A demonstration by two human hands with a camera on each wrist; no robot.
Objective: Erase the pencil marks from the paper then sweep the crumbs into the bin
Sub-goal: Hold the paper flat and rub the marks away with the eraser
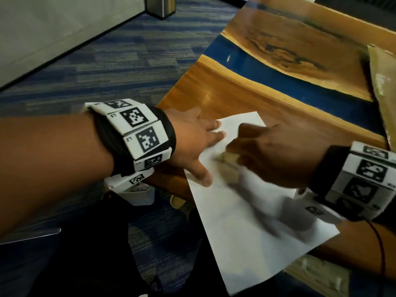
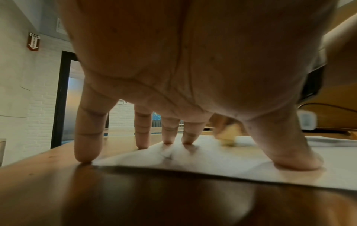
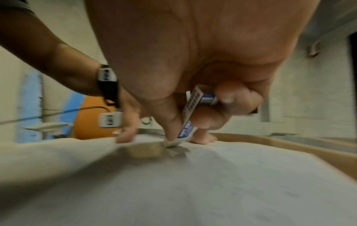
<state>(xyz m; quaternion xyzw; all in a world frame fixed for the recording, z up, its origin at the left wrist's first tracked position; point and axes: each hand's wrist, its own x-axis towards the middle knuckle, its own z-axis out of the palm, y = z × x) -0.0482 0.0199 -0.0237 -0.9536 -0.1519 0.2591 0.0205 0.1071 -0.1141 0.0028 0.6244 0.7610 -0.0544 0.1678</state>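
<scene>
A white sheet of paper [image 1: 246,221] lies on the wooden table [image 1: 214,93], its near corner over the table edge. My left hand [image 1: 199,144] presses flat on the paper's far left part with straight, spread fingers [image 2: 168,134]. My right hand [image 1: 272,153] pinches an eraser [image 3: 190,120] in a blue-and-white sleeve between thumb and fingers, its tip on the paper [image 3: 212,183]. In the head view the eraser [image 1: 228,157] is a pale blur beside the left thumb. The eraser [image 2: 228,136] also shows behind the left hand [image 2: 193,76]. Pencil marks are too faint to make out.
A metal bin [image 1: 160,6] stands on the carpet at the far top. A white container [image 1: 139,194] sits on the floor below the left wrist. A cardboard piece [image 1: 383,86] lies on the table's right side, and a blue resin strip [image 1: 278,78] crosses the tabletop.
</scene>
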